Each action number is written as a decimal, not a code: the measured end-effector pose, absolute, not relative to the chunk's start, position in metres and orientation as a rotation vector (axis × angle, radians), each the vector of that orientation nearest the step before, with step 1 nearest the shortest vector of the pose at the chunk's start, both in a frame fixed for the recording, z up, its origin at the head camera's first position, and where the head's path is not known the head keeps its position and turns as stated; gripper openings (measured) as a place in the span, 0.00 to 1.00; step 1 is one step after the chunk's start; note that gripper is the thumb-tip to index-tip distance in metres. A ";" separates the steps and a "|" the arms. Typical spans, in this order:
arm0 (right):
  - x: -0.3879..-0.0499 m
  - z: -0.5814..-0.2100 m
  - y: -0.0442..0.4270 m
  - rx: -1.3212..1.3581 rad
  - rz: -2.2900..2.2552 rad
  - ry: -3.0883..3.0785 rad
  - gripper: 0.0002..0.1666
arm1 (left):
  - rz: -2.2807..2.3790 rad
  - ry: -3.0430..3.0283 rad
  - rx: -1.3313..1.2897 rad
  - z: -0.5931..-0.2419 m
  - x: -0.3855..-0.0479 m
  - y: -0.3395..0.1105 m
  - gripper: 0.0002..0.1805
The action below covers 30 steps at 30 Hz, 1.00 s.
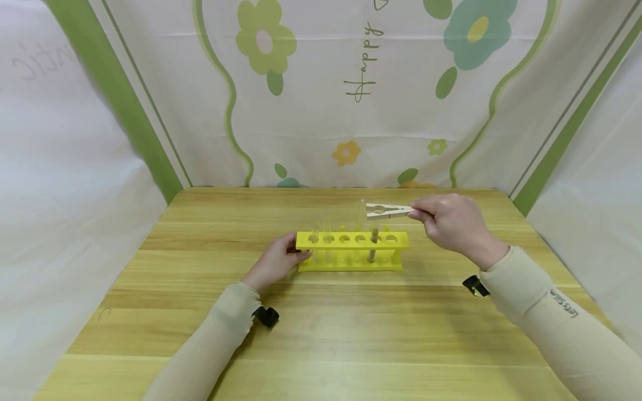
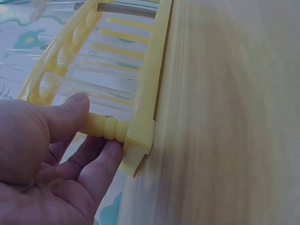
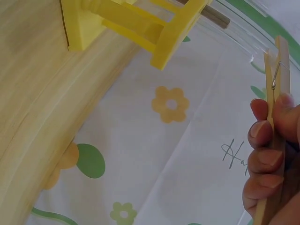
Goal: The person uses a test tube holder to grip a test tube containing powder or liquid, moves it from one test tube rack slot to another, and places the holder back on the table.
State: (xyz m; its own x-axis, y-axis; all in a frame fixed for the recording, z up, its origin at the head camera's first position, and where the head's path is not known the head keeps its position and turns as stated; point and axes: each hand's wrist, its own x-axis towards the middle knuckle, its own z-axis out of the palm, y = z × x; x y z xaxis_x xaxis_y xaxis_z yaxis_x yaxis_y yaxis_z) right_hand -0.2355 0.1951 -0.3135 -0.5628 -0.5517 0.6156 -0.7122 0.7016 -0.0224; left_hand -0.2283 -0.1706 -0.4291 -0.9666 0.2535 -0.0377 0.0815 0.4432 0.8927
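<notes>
A yellow test tube rack (image 1: 351,267) stands on the table with clear tubes (image 2: 89,89) in its left holes. Toward its right end, a tube with dark content (image 1: 372,250) stands in the rack. My left hand (image 1: 276,260) grips the rack's left end post (image 2: 110,128), thumb on one side and fingers on the other. With my right hand (image 1: 453,225) I pinch a wooden clamp (image 1: 388,211) above the rack's right part. The clamp's tips are at the upper part of glass there; whether they close on it I cannot tell.
The wooden table (image 1: 321,334) reaches back to a printed cloth (image 1: 311,111) with flowers. Cloth walls also stand at the left and right. Yellow pegs (image 1: 387,228) rise behind the rack's top bar.
</notes>
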 end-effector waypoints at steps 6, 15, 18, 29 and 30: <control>-0.238 -0.318 0.195 0.945 0.369 -2.328 0.02 | 1.547 2.520 0.297 -0.430 -0.229 -0.171 0.14; -0.240 -0.326 0.194 0.939 0.365 -2.335 0.01 | 1.551 2.515 0.286 -0.429 -0.228 -0.170 0.15; -0.241 -0.329 0.194 0.939 0.369 -2.353 0.01 | 1.545 2.520 0.285 -0.429 -0.229 -0.170 0.15; -0.239 -0.344 0.193 0.937 0.403 -2.387 0.02 | 1.531 2.528 0.262 -0.426 -0.227 -0.169 0.16; -0.239 -0.345 0.194 0.942 0.405 -2.387 0.02 | 1.528 2.532 0.260 -0.426 -0.227 -0.169 0.16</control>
State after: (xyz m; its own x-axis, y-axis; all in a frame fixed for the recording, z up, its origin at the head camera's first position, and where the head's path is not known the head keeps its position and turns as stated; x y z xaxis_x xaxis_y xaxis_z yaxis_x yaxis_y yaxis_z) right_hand -0.2393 0.1935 -0.3452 -0.6118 -0.5374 0.5805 -0.6990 0.7108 -0.0785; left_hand -0.2271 -0.1689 -0.4256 -0.9698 0.2369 -0.0571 0.0599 0.4587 0.8866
